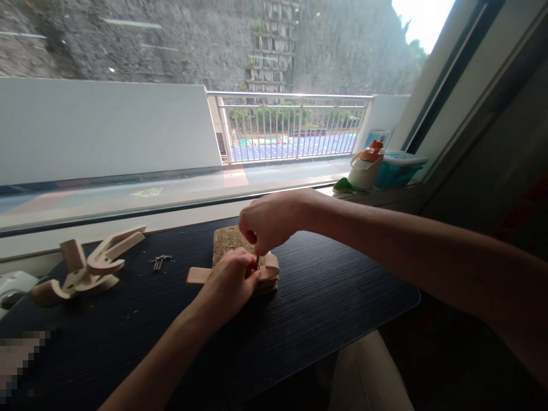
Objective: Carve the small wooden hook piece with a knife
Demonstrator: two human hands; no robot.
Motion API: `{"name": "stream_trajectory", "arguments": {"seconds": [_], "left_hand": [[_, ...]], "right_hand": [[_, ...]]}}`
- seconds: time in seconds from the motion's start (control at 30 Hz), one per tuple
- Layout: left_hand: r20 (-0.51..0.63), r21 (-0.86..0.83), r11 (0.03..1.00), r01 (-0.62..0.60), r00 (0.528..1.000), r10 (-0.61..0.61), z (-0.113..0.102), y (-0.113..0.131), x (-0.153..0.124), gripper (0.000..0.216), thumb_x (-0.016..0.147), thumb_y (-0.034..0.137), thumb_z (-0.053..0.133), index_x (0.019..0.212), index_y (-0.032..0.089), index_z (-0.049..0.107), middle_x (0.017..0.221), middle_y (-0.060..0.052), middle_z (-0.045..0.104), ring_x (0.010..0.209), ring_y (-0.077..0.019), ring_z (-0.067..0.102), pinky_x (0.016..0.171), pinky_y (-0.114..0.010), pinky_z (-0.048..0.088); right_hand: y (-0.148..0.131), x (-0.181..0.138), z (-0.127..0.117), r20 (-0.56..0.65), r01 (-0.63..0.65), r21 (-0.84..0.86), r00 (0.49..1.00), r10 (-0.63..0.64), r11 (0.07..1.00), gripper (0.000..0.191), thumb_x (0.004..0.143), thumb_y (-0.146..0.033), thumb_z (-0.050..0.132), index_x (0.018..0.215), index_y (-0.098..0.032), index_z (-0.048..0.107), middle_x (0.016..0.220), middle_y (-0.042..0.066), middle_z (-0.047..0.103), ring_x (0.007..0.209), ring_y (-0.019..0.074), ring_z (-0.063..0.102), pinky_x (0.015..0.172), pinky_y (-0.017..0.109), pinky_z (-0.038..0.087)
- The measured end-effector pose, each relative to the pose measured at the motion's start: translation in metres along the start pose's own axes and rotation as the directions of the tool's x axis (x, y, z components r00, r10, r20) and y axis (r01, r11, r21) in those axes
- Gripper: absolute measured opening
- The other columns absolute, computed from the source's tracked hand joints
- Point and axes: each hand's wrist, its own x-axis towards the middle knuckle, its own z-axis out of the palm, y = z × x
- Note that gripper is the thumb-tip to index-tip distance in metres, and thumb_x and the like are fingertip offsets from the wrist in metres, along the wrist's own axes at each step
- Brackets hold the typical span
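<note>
A stack of rough particle board (229,240) lies on the dark tabletop. Across its near side runs a pale wooden strip (198,275) with a rounded right end. My left hand (231,279) is closed over the strip, its fingertips and thumb pinched near the foot of a thin upright rod. Above it, my right hand (272,220) makes a fist with the wrist bent, wrapped round the top of this thin rod-like tool (257,262). The fist hides most of the tool, and my left fingers cover its tip. A small red spot shows between those fingers.
Several curved wooden pieces (81,268) lie at the left, beside a small heap of screws (160,261). A white object (15,291) stands at the far left. On the windowsill at right are a bottle with an orange lid (366,168) and a teal box (400,169).
</note>
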Motion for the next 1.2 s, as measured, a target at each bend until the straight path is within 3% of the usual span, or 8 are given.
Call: {"name": "stream_trajectory", "arguments": {"seconds": [0.2, 0.5, 1.2], "left_hand": [[0.027, -0.072, 0.997, -0.04, 0.999, 0.042, -0.005, 0.0, -0.002, 0.019, 0.075, 0.033, 0.058, 0.065, 0.018, 0.055, 0.073, -0.002, 0.056, 0.068, -0.0167, 0.054, 0.062, -0.029, 0.041], [0.031, -0.062, 0.998, -0.003, 1.0, 0.005, -0.002, -0.002, -0.002, 0.012, 0.074, 0.027, 0.058, 0.068, 0.018, 0.054, 0.076, -0.002, 0.057, 0.072, -0.0175, 0.055, 0.064, -0.029, 0.042], [0.026, -0.076, 0.997, -0.031, 0.999, 0.033, 0.004, -0.009, 0.0, 0.023, 0.076, 0.035, 0.057, 0.061, 0.018, 0.053, 0.075, -0.003, 0.058, 0.068, -0.016, 0.053, 0.062, -0.029, 0.04]], "right_hand": [[-0.005, -0.013, -0.008, -0.046, 0.018, -0.013, 0.999, -0.018, 1.0, 0.028, 0.07, -0.011, 0.05, 0.092, -0.009, 0.067, 0.083, 0.008, 0.065, 0.063, 0.013, 0.048, 0.051, 0.026, 0.035], [-0.004, -0.012, -0.004, -0.032, 0.032, -0.013, 0.999, -0.032, 0.999, 0.028, 0.071, -0.01, 0.05, 0.094, -0.009, 0.065, 0.082, 0.007, 0.065, 0.061, 0.0111, 0.048, 0.051, 0.024, 0.033], [-0.006, -0.009, 0.0, -0.065, 0.019, -0.021, 0.998, -0.02, 1.0, 0.024, 0.068, -0.012, 0.051, 0.086, -0.011, 0.067, 0.073, 0.003, 0.064, 0.056, 0.0091, 0.046, 0.046, 0.023, 0.03]]}}
